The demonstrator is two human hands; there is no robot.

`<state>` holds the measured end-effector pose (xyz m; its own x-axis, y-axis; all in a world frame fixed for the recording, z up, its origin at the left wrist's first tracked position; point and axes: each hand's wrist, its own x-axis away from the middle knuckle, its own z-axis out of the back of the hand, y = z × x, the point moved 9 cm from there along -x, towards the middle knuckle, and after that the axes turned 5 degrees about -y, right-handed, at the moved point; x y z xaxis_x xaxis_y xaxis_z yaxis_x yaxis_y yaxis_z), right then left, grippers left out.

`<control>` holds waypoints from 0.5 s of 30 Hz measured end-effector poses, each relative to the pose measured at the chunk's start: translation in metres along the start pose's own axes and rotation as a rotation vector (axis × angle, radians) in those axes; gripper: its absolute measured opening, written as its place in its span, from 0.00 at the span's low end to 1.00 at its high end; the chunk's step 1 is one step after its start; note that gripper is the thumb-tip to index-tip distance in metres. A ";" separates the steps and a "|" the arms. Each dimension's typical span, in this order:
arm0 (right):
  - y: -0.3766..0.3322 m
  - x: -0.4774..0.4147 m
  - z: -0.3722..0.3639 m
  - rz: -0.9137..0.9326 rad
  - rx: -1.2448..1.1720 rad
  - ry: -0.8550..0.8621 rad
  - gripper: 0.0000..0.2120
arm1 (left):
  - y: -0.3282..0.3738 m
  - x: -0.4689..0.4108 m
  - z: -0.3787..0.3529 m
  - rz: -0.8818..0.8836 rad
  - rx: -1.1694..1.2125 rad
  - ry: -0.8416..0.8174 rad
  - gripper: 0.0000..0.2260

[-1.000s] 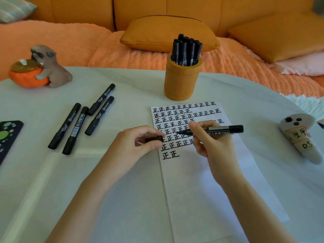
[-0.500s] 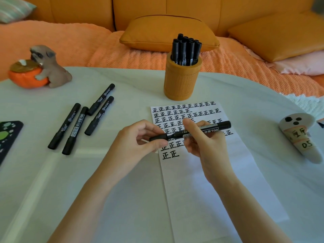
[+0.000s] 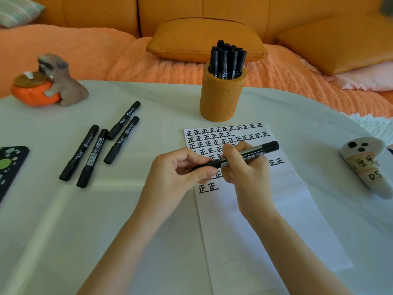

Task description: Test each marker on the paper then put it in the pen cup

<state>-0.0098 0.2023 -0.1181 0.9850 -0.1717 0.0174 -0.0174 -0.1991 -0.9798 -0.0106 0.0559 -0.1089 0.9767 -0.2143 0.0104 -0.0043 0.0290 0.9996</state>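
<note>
Head view, frame ctr: right hand grips marker barrel, left hand pinches its cap end, prob. recapping over paper to keep ink off desk; pen cup waits upper ctr.

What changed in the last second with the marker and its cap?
The right hand brought the marker leftward into the cap that the left hand pinches. A second ago they were apart; now the cap covers the tip. Both hands kept their grips. The paper, cup and four loose markers stayed put.
</note>
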 end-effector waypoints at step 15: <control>0.006 0.002 -0.007 -0.208 0.199 -0.130 0.29 | 0.009 0.002 0.003 -0.058 -0.121 0.062 0.05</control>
<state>-0.0095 0.1940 -0.1230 0.9778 -0.0196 0.2086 0.2082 -0.0225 -0.9778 -0.0089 0.0526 -0.0995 0.9860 -0.1583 -0.0524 0.0745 0.1369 0.9878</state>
